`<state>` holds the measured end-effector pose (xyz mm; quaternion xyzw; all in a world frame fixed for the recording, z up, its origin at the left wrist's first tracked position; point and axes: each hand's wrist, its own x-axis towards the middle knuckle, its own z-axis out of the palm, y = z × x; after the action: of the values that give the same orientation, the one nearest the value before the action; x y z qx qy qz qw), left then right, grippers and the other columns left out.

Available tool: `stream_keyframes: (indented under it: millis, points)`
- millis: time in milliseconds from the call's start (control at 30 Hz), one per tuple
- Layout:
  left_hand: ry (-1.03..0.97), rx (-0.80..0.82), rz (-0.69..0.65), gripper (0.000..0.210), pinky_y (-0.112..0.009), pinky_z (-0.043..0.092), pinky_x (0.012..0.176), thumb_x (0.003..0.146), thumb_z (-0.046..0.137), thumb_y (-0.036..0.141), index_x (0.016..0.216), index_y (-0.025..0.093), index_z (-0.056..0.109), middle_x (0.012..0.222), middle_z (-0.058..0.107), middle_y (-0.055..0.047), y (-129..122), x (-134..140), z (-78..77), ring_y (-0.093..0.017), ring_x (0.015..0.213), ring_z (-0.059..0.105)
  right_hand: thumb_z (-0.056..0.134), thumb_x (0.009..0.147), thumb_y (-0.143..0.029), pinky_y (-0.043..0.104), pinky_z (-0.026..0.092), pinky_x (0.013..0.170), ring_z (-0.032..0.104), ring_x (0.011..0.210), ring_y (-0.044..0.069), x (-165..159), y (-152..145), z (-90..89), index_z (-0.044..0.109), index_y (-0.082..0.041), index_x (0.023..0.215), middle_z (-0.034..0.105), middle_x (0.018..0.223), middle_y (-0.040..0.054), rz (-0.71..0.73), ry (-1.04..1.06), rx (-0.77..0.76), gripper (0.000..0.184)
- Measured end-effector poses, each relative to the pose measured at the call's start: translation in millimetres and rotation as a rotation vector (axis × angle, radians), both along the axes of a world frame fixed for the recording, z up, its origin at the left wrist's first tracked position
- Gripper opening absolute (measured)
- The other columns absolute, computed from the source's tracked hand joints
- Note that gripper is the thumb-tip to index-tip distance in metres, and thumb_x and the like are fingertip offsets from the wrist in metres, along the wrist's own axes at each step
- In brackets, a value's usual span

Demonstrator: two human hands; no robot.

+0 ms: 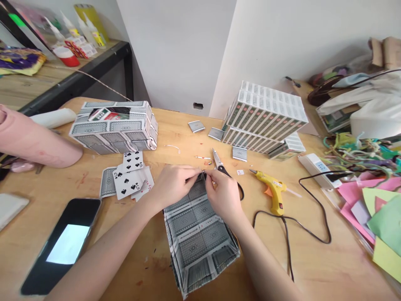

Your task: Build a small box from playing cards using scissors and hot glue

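Observation:
A long open box made of folded playing cards [200,228] lies on the table in front of me, its inside facing up. At its far end my left hand [178,184] pinches the card edge, fingers pressed together. Close beside it, my right hand [224,193] also grips that far edge between thumb and fingers. The fingers hide most of the spot being held. Just beyond my right hand are black-handled scissors [218,159], partly covered by it. Loose playing cards [127,182] lie left of my left hand, some face up.
A finished-looking card box [114,127] stands at the back left. Stacked card packs [266,115] are at the back right. A yellow glue gun [274,190] with its cord lies to the right, near a power strip [318,169]. A phone [64,244] lies at left.

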<state>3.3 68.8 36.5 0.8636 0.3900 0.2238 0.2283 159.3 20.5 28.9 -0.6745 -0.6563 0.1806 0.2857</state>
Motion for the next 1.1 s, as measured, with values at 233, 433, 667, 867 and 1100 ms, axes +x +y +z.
stream_keyframes:
  millis: [233, 433, 667, 867, 1100]
  points:
    - [0.044, 0.041, -0.024, 0.027, -0.029, 0.052, 0.078, 0.091, 0.046, 0.018, 0.094, 0.024, 0.072, 0.085, 0.074, -0.002, -2, 5, 2.7, -0.019, 0.084, 0.070, 0.044, 0.083, -0.015, 0.029, 0.044, 0.063, 0.064, 0.068, 0.021, -2, -3, -1.5, 0.069, -0.016, 0.087, 0.069, 0.073, 0.0086, -0.004, -0.036, 0.067, 0.026]
    - [0.137, 0.118, 0.002, 0.023, -0.028, 0.050, 0.069, 0.090, 0.047, 0.016, 0.092, 0.020, 0.070, 0.083, 0.072, -0.003, -9, 12, 3.2, -0.018, 0.077, 0.068, 0.046, 0.078, -0.016, 0.031, 0.050, 0.080, 0.068, 0.089, 0.021, 2, -11, 0.9, 0.073, -0.018, 0.094, 0.074, 0.093, 0.0055, -0.079, 0.359, -0.105, 0.031]
    - [0.144, 0.124, 0.168, 0.021, -0.029, 0.047, 0.070, 0.090, 0.049, 0.013, 0.089, 0.017, 0.069, 0.087, 0.069, -0.004, -28, 22, 7.5, -0.020, 0.083, 0.063, 0.055, 0.075, -0.020, 0.037, 0.034, 0.110, 0.053, 0.124, 0.021, 8, -24, -6.9, 0.073, -0.025, 0.106, 0.065, 0.124, 0.0003, -0.052, 0.882, -0.214, 0.035]
    - [0.238, 0.165, 0.205, 0.022, -0.029, 0.040, 0.063, 0.086, 0.051, 0.009, 0.075, 0.017, 0.068, 0.076, 0.057, -0.003, -31, 29, 11.0, -0.018, 0.074, 0.054, 0.075, 0.064, -0.028, 0.042, 0.039, 0.104, 0.059, 0.115, 0.026, 6, -32, -12.6, 0.073, -0.023, 0.101, 0.072, 0.109, 0.0037, -0.190, 1.429, -0.405, 0.037]
    - [0.146, 0.043, -0.054, 0.027, -0.027, 0.037, 0.058, 0.084, 0.049, 0.008, 0.069, 0.018, 0.070, 0.075, 0.060, -0.002, 2, 39, 13.5, -0.016, 0.070, 0.055, 0.078, 0.053, -0.023, 0.034, 0.046, 0.084, 0.062, 0.088, 0.020, -2, -28, -20.9, 0.071, -0.020, 0.092, 0.071, 0.092, 0.0026, -0.368, 1.480, -0.180, 0.040]
